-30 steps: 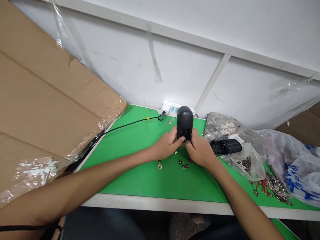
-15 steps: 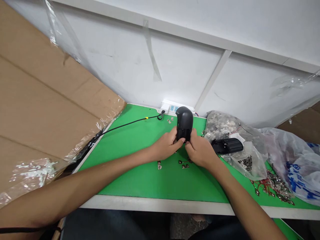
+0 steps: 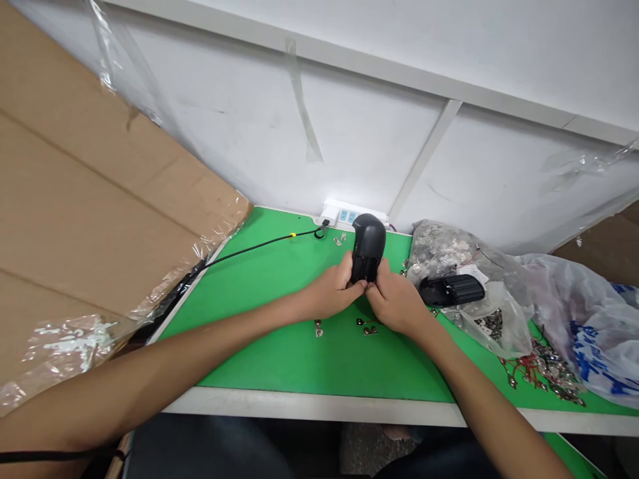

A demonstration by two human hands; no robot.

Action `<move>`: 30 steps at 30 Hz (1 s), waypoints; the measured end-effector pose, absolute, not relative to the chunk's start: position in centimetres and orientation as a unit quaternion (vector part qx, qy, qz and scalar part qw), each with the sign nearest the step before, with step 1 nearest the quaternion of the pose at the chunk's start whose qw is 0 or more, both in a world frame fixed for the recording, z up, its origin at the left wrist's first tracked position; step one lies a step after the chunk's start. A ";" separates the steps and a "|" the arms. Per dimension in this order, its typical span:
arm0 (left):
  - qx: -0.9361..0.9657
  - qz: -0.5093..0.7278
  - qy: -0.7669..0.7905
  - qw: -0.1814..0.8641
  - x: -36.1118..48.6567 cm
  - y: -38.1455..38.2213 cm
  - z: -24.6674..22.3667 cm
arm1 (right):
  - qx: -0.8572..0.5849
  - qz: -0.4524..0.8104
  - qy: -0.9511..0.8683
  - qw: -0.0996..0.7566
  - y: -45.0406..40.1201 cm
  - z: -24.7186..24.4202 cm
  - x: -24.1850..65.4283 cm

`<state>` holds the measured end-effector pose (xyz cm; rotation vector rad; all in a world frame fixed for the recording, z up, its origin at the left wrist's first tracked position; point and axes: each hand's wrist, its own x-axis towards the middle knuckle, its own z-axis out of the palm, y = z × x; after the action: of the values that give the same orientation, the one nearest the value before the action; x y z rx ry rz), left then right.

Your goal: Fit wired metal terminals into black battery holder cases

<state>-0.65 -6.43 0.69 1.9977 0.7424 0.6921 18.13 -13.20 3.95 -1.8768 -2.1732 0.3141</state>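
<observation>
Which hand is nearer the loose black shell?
Right. The right hand is just left of the shell; the left hand is farther left, on the far side of the held part.

Our left hand (image 3: 329, 291) and right hand (image 3: 398, 299) partly hide the lower end of the black casing (image 3: 370, 237). The metal pieces (image 3: 371, 330) on the green tabletop (image 3: 319, 367) are too small for us to identify. We lose the cardboard (image 3: 100, 193) at the left edge and the white plastic bag (image 3: 554, 286) at the right, its blue lettering (image 3: 585, 340) too creased for us to read
</observation>
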 end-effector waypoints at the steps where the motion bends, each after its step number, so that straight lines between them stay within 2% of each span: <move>1: 0.802 0.278 0.298 0.436 -0.6 -6.4 0.6 | -0.643 0.109 -0.748 0.125 -13.2 3.9 18.1; 30: 0.782 0.292 0.311 0.454 -0.4 -6.4 1.2 | -0.634 0.117 -0.761 0.078 -13.2 4.5 18.2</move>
<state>-0.41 -6.44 1.21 1.9300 0.7684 0.7201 18.22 -13.24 4.53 -1.8969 -2.2777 0.3508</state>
